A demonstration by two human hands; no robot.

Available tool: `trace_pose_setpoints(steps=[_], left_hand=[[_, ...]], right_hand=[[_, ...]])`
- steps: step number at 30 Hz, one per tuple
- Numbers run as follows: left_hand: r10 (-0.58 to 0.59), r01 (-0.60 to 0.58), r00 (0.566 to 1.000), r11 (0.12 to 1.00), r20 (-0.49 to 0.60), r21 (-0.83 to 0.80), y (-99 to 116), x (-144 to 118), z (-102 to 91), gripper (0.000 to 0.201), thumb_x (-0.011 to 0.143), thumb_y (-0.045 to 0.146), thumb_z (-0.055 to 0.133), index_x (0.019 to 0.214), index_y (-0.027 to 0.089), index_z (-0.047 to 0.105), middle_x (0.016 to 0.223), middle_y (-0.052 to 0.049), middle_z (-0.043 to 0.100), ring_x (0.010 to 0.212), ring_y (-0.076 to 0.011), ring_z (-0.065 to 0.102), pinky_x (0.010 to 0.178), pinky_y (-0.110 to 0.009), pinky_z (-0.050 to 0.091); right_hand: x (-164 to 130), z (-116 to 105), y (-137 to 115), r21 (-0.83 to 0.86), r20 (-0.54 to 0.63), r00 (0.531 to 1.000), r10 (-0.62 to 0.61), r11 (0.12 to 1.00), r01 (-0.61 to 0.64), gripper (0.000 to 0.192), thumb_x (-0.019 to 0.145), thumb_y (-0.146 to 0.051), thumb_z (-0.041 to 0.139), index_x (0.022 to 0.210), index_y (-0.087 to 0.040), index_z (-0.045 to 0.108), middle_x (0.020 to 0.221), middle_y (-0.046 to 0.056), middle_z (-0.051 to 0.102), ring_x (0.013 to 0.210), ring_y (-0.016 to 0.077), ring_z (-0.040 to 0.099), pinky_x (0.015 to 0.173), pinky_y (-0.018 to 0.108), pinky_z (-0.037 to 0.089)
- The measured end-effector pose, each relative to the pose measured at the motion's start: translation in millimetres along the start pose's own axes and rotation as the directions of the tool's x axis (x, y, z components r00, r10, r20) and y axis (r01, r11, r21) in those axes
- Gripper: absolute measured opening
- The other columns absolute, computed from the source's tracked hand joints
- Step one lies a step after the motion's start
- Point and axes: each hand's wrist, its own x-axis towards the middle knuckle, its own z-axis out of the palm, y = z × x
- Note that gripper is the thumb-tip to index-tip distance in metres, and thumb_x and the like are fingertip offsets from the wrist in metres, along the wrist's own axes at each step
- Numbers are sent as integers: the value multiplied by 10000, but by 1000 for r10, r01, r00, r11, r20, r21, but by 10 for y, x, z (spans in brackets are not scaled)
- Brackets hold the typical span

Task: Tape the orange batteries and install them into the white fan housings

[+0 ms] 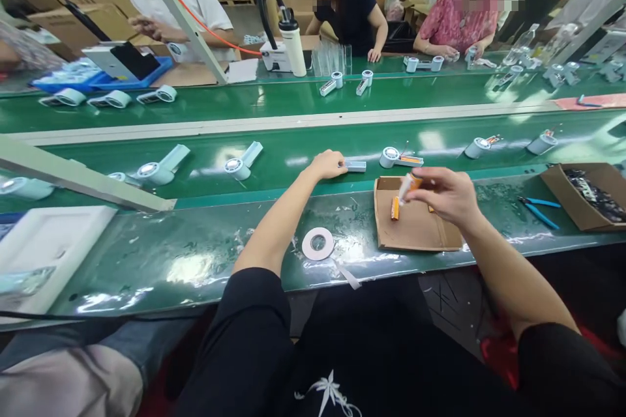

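On the green belt, my left hand (328,165) is closed round one end of a light-blue handheld fan (356,167). Its handle points right, and the rest is hidden under my fingers. My right hand (446,195), above a shallow cardboard tray (420,241), pinches an orange cylindrical battery (415,180) with a white piece at its near end. Another orange battery (395,208) lies in the tray, partly beside a further one under my hand. Just right of my left hand is a fan with an open handle (390,157) showing orange inside.
A roll of white tape (317,244) lies on the bench edge. Blue-handled pliers (540,210) and a cardboard box of small dark parts (562,199) are at right. More fans (238,168) sit along the belt. A slanting metal post (88,172) crosses at left. People work opposite.
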Motion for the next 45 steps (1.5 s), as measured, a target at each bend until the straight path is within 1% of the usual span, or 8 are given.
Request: trace_pose_setpoints(steps=[5,10,16,27,32,36,40,45], left_hand=[[117,-121,992,988,-43,-96,-52,48,52,147,885,313,720,947,213,808,1301,-66,816,1236,-241,705,1141,-337,497],[151,-165,984,973,-93,-161,-94,112,140,137,971,301,642,957,230,759,1253,-38,829,1163,-217,728,1113,-349,512],[128,-150,978,980,-164,-131,-44,97,249,251,1069,361,525,1122,233,734,1177,-86,806,1140,-275,697,1001,-404,545],[432,-393,888,891,-158,229,149,-27,349,295,1057,238,538,1129,149,810,1318,-218,742,1300,-337,609,1050,-486,461],[241,-231,959,970,-150,81,259,184,369,240,866,75,671,1026,158,830,1179,-192,785,1317,-370,605,1150,-536,429],[278,-284,957,956,-88,-69,211,377,292,176,795,107,759,918,206,836,1109,-102,825,1172,-287,701,1053,-390,519],[309,-325,945,920,-103,-221,166,429,246,88,781,132,788,815,211,805,1098,-63,842,1073,-228,742,1040,-327,535],[148,-219,965,907,-216,-359,249,381,324,54,924,210,699,894,193,740,1118,-84,829,1039,-224,739,995,-343,550]], right_hand=[[959,530,517,-98,161,982,96,992,-81,457,833,-390,894,1229,-184,798,960,44,842,913,216,821,967,389,671],[1326,749,981,-427,278,948,152,904,-20,386,898,-292,834,1268,-198,775,1021,48,858,1004,231,833,943,332,638],[1366,734,1228,-602,389,908,154,789,123,347,961,-320,790,1297,-246,751,1061,39,861,978,238,816,872,302,576],[1429,770,1302,-720,566,779,272,623,305,253,965,-342,765,1207,-274,794,1005,64,849,912,286,769,757,303,440],[1340,653,1265,-721,553,788,270,629,291,309,991,-346,744,1289,-273,776,1027,57,856,921,274,783,793,309,495],[1200,562,1271,-689,489,838,241,696,202,333,1002,-342,734,1322,-249,757,1100,60,860,989,258,798,863,316,557],[1115,535,1279,-602,400,887,231,796,64,323,952,-314,785,1267,-240,785,1058,58,864,984,264,810,922,352,591],[1117,494,1231,-651,423,866,265,754,87,314,975,-309,748,1280,-253,796,1059,47,865,991,239,811,931,329,592]])
